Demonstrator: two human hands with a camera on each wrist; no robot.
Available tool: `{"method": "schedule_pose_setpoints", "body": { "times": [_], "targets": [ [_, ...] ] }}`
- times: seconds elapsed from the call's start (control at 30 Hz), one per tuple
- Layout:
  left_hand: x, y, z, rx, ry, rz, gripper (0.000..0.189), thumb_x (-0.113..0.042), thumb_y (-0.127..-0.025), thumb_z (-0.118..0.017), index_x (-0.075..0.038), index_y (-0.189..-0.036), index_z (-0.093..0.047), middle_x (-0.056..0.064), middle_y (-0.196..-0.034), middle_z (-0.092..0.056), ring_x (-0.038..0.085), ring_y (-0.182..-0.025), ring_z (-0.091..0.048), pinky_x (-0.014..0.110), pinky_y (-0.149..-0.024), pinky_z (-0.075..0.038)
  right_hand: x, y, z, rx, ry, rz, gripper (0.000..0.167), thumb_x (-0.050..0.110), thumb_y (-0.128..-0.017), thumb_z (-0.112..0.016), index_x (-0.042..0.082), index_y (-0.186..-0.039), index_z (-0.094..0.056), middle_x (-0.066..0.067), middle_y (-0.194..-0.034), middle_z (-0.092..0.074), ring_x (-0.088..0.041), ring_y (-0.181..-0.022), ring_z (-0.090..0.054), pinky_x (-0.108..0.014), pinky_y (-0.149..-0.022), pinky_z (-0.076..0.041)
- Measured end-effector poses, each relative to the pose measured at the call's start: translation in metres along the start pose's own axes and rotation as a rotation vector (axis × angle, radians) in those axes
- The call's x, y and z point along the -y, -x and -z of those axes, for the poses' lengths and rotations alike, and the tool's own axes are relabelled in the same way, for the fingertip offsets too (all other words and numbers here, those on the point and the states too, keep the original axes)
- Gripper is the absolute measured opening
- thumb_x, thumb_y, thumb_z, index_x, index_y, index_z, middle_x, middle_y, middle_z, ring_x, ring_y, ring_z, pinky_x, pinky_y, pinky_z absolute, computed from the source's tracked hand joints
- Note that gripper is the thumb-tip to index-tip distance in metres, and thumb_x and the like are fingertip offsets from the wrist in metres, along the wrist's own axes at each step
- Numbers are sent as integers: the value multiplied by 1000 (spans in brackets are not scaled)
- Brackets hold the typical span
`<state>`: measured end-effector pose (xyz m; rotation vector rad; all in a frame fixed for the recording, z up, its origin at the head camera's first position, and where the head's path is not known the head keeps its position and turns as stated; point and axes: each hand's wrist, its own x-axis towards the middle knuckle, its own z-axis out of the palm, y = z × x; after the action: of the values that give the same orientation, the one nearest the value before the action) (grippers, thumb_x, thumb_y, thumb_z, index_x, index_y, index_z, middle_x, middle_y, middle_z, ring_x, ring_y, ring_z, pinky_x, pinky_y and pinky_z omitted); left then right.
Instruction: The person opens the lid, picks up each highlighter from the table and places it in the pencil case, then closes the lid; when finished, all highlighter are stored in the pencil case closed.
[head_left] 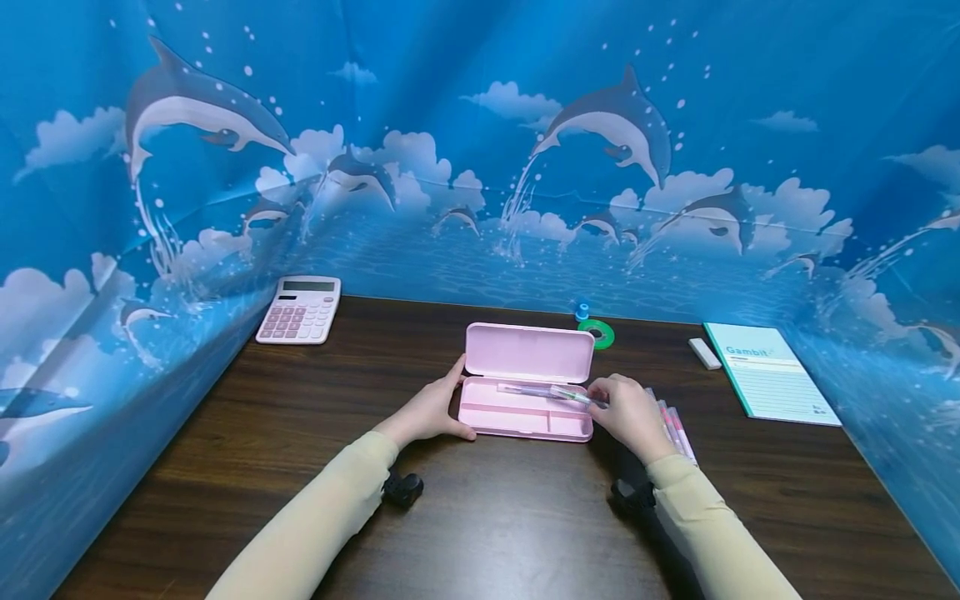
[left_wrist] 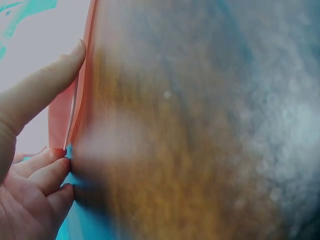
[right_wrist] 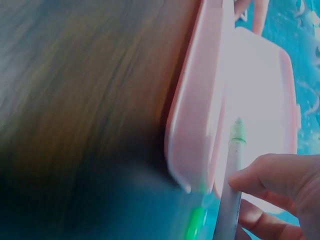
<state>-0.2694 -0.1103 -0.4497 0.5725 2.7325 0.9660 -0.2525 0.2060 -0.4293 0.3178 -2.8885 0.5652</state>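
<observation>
A pink pencil case (head_left: 528,352) lies on the table with its lid raised. My left hand (head_left: 431,408) holds its left end, thumb at the front edge; in the left wrist view the fingers (left_wrist: 47,175) bend against the end of the case. Over the right end of the tray, my right hand (head_left: 630,412) pinches a pen (right_wrist: 230,185) with a pale green tip between thumb and fingers. That tip points left, over the tray. Another slim pen (head_left: 517,389) appears to lie in the rear compartment, partly overlapped by the held one.
Several pink and purple pens (head_left: 678,435) lie beside the right forearm, partly hidden by it. Behind the case are a green tape roll (head_left: 597,345) and a small blue item (head_left: 582,312). A white eraser (head_left: 705,353) and notebook (head_left: 772,375) are at right, a calculator (head_left: 300,310) at left.
</observation>
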Motion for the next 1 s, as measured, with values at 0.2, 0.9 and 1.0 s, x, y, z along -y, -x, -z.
{"method": "schedule_pose_setpoints", "body": {
  "times": [0.2, 0.9, 1.0],
  "targets": [
    [-1, -1, 1, -5, -5, 8, 127, -32, -64, -89, -11, -154, -1, 13, -145, -43, 27, -133, -41, 44, -110, -30, 18, -10, -11, -6, -25, 85, 8, 13, -77, -75, 10, -84, -72, -1, -76, -60, -17, -70, -54, -34, -60, -47],
    [2, -2, -2, -7, 0, -2, 128, -34, -64, -88, -9, -154, -1, 13, -145, -43, 26, -133, -41, 43, -110, -30, 47, -26, -27, 46, -80, 90, 9, 14, -80, -75, 10, -87, -73, -2, -81, -62, -17, -73, -56, -37, -71, -51],
    [2, -1, -1, -8, -1, 3, 128, -35, -64, -88, -10, -154, 0, 13, -145, -43, 26, -133, -40, 44, -110, -30, 47, -25, -25, 36, -97, 81, 8, 14, -81, -74, 9, -87, -73, -3, -82, -61, -17, -73, -56, -37, -71, -51]
  ]
}}
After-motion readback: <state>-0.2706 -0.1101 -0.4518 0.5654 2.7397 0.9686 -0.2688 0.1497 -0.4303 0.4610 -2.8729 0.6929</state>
